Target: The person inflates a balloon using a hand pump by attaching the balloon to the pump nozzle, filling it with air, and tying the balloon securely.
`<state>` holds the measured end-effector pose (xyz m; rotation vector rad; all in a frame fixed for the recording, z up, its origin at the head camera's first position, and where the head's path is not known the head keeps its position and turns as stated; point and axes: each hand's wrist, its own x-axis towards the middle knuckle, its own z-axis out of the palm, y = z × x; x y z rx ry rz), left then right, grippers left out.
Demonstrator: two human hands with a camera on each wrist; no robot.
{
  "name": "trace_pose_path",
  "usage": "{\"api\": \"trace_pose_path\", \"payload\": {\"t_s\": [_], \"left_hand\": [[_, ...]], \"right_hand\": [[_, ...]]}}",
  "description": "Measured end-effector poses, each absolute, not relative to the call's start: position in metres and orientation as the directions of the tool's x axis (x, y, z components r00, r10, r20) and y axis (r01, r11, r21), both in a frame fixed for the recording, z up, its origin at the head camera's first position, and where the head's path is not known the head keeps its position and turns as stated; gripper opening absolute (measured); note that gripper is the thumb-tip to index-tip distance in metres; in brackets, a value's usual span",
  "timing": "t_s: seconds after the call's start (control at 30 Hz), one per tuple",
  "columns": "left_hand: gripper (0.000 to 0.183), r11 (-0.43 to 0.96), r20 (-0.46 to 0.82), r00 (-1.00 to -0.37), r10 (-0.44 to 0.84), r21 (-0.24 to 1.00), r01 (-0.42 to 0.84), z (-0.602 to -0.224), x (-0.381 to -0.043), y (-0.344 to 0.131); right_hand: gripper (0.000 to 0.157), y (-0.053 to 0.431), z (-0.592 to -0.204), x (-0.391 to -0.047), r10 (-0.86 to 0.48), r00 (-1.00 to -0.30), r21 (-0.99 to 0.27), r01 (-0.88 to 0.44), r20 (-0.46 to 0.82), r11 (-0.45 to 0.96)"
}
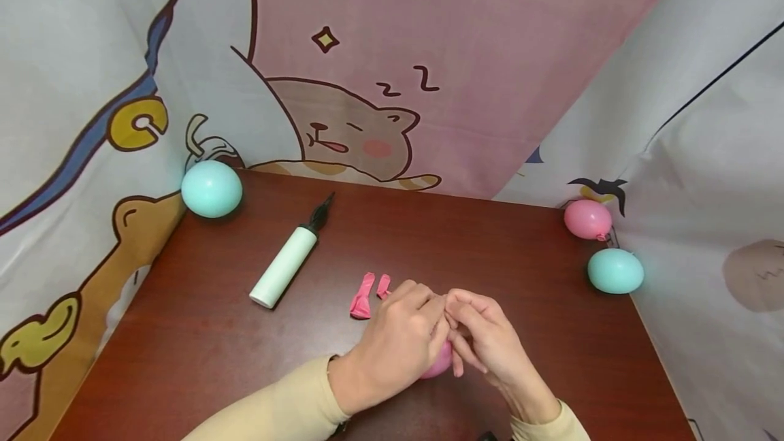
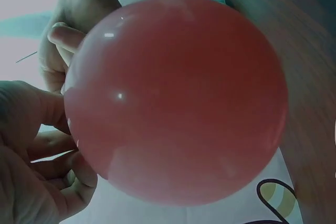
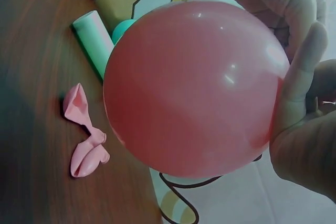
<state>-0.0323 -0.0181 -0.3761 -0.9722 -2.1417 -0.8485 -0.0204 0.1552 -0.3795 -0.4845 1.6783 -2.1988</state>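
Observation:
An inflated pink balloon (image 1: 437, 363) is held between both hands, mostly hidden under them in the head view. Both wrist views show it large and round, with the hands gathered at one end of it. My left hand (image 1: 399, 337) lies over the balloon with its fingers curled at the neck end. Close against it, my right hand (image 1: 490, 340) pinches at the same end with thumb and forefinger. The neck itself is hidden behind the fingers.
Just beyond the left hand lie two limp pink balloons (image 1: 363, 298). A white hand pump (image 1: 285, 265) with a black nozzle rests left of them. Teal balloons sit at the back left (image 1: 211, 188) and right edge (image 1: 615, 271), beside a smaller pink balloon (image 1: 588, 219). Printed cloth walls surround the table.

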Motion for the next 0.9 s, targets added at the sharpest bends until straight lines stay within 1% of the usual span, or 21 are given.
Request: {"api": "trace_pose_path", "payload": {"t_s": [0.03,0.07,0.17,0.27,0.37,0.47,0.53,0.63,0.73,0.8,0.9], "left_hand": [[0.008,0.521,0.747,-0.531,0.401,0.291,0.803,-0.376,-0.032,-0.018],[0.009,0.517,0.753,-0.519,0.405,0.280,0.809,-0.377,-0.034,-0.017],[0.016,0.480,0.786,-0.454,0.419,0.233,0.846,-0.376,-0.040,-0.017],[0.020,0.403,0.824,-0.376,0.423,0.201,0.893,-0.376,-0.050,-0.018],[0.021,0.314,0.837,-0.350,0.422,0.227,0.922,-0.376,-0.057,-0.019],[0.020,0.244,0.847,-0.344,0.405,0.262,0.934,-0.377,-0.063,-0.018],[0.018,0.200,0.849,-0.350,0.396,0.293,0.935,-0.378,-0.065,-0.017],[0.019,0.119,0.843,-0.379,0.382,0.362,0.925,-0.378,-0.066,-0.016],[0.020,0.054,0.834,-0.410,0.369,0.421,0.906,-0.377,-0.068,-0.015],[0.021,0.049,0.831,-0.414,0.372,0.428,0.903,-0.375,-0.069,-0.015],[0.023,0.106,0.817,-0.411,0.403,0.405,0.908,-0.374,-0.070,-0.016]], "right_hand": [[0.030,0.156,-0.380,-0.020,-0.455,-0.887,-0.966,0.051,0.073,-0.253],[0.030,0.156,-0.380,-0.020,-0.450,-0.891,-0.967,0.057,0.064,-0.250],[0.031,0.159,-0.379,-0.021,-0.463,-0.884,-0.963,0.060,0.071,-0.263],[0.031,0.161,-0.376,-0.022,-0.493,-0.865,-0.957,0.057,0.095,-0.284],[0.030,0.161,-0.372,-0.023,-0.524,-0.846,-0.955,0.065,0.101,-0.289],[0.028,0.161,-0.370,-0.024,-0.541,-0.835,-0.955,0.074,0.097,-0.286],[0.027,0.161,-0.369,-0.024,-0.544,-0.833,-0.957,0.073,0.097,-0.281],[0.028,0.161,-0.368,-0.025,-0.539,-0.832,-0.958,0.039,0.127,-0.285],[0.030,0.161,-0.368,-0.027,-0.523,-0.834,-0.960,-0.025,0.173,-0.278],[0.031,0.161,-0.367,-0.028,-0.518,-0.835,-0.960,-0.039,0.184,-0.278],[0.031,0.161,-0.366,-0.028,-0.518,-0.841,-0.960,-0.007,0.156,-0.279]]}}
